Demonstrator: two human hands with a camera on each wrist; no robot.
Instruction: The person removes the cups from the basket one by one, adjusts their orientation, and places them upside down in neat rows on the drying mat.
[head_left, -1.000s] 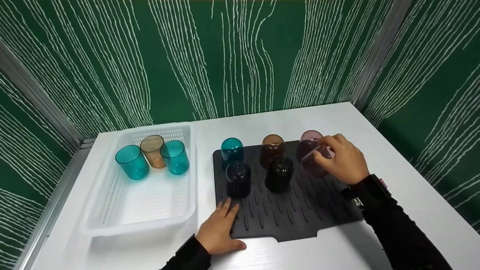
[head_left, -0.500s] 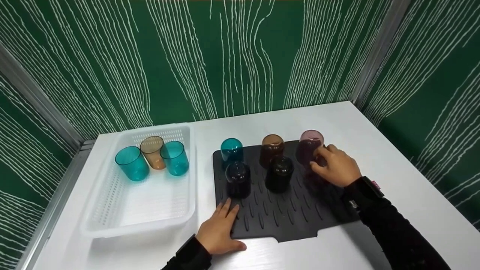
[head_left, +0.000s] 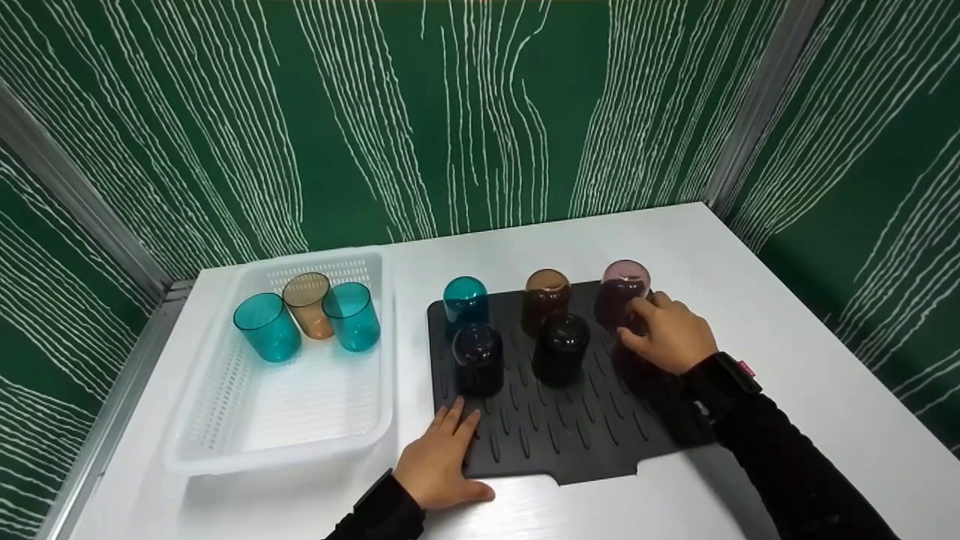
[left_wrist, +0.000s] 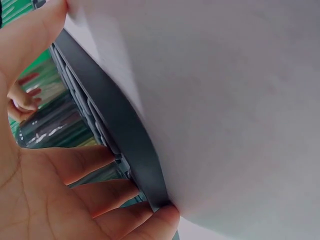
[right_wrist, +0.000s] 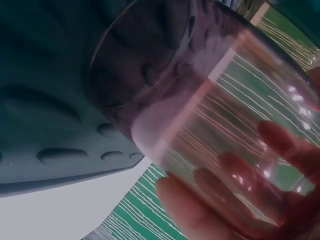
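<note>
My right hand (head_left: 671, 335) grips a purple-pink clear cup (right_wrist: 200, 105), upside down at the right part of the black drying mat (head_left: 540, 431). In the right wrist view its rim is at or close to the mat; contact is hard to tell. Just behind it stands another pink cup (head_left: 625, 285), also inverted. My left hand (head_left: 435, 465) lies with extended fingers on the mat's front-left edge. Also upside down on the mat are a teal cup (head_left: 465, 300), a brown cup (head_left: 547, 296) and two dark cups, a left one (head_left: 478, 364) and a middle one (head_left: 560, 352).
To the left, a white perforated basket (head_left: 281, 450) holds a left teal cup (head_left: 268, 330), an amber cup (head_left: 309, 304) and a right teal cup (head_left: 354, 319), mouths up. Everything stands on a white table (head_left: 810, 405). Green walls (head_left: 495, 112) with white lines enclose the back and sides.
My right hand has lowered the tilted pink cup toward the mat, moving slightly left, and the cup has turned upright with its mouth down. The left hand has stayed put.
</note>
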